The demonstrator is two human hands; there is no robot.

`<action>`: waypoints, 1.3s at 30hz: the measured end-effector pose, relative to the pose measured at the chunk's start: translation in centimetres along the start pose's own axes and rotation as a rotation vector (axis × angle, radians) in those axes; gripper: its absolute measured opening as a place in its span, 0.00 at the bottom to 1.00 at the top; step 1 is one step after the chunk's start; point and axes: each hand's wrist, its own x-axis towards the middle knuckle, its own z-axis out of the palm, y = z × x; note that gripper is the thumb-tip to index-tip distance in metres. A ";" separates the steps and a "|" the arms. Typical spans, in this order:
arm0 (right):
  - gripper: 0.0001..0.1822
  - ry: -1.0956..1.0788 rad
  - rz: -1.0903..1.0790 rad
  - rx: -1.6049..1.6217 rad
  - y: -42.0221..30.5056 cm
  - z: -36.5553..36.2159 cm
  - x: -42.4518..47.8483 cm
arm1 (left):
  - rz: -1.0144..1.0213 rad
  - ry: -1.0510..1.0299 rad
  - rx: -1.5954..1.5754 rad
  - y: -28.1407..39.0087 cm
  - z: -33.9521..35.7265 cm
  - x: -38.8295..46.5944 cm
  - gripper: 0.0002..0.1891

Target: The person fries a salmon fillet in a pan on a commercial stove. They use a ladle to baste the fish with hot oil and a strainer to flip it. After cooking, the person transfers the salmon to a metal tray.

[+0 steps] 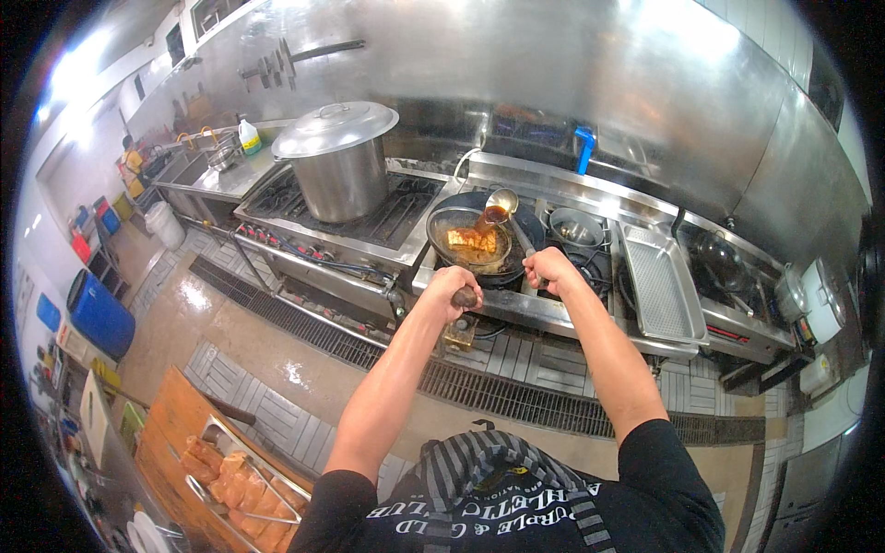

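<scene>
My left hand (453, 294) grips the dark handle of a round wire-mesh strainer (439, 243), which is over a large dark wok (531, 225) on the gas range. A browned piece of food (472, 240) lies in the strainer, glistening with liquid. My right hand (548, 268) is closed around the handle of a metal ladle (507, 200). The ladle's bowl is tilted above the strainer, and reddish-brown liquid (489, 218) runs from it onto the food. The strainer's lower side and the contents of the wok are partly hidden.
A large lidded stockpot (346, 173) stands on the burners to the left. Right of the wok are a metal bowl (575, 228) and a perforated steel pan (664, 290). Behind me at lower left, a tray (308, 492) holds raw-looking meat and tongs. A person (131, 166) is far left.
</scene>
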 end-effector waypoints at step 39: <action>0.05 -0.165 0.199 0.568 0.1 -5.2 -2.0 | 0.016 0.080 0.106 -1.8 -0.1 1.9 0.11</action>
